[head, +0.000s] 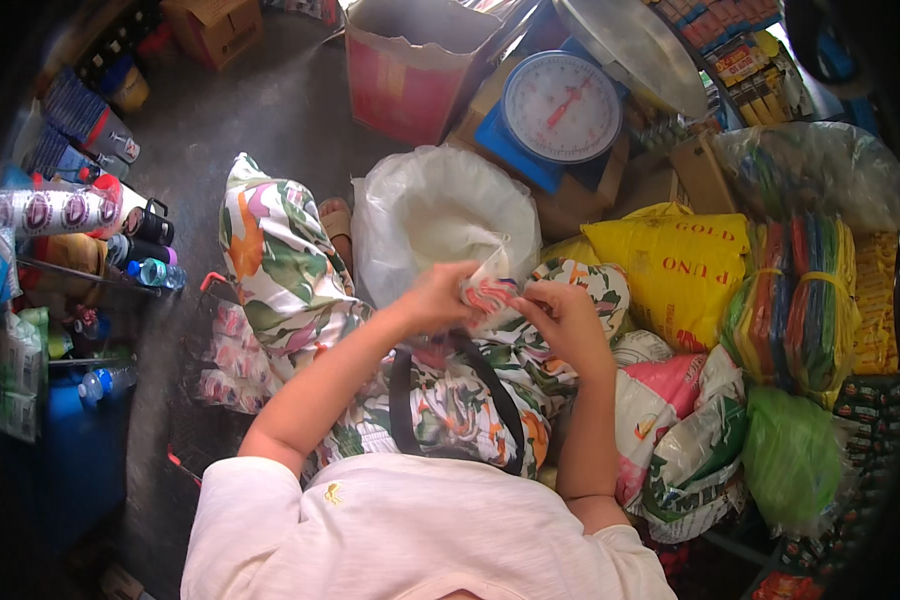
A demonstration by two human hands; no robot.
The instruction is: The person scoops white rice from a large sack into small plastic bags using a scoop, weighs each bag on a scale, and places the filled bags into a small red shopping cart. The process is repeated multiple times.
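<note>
My left hand (444,294) grips a small plastic pack (489,294) with red, white and blue print, held above my lap. At its right side, the fingertips of my right hand (559,315) pinch the edge of the pack. Just beyond both hands stands a large translucent plastic bag (390,202), its mouth spread wide. Pale contents (450,225) show inside it, too blurred to identify. Several packs with similar red and white print (232,356) lie together by my left leg.
A blue dial scale (561,109) with a metal pan (634,52) stands ahead, beside a torn red carton (412,75). Yellow sacks (667,262), banded bundles of coloured plastic bags (787,300) and a green plastic bag (791,457) crowd my right. Shelves with bottles (154,274) line the left.
</note>
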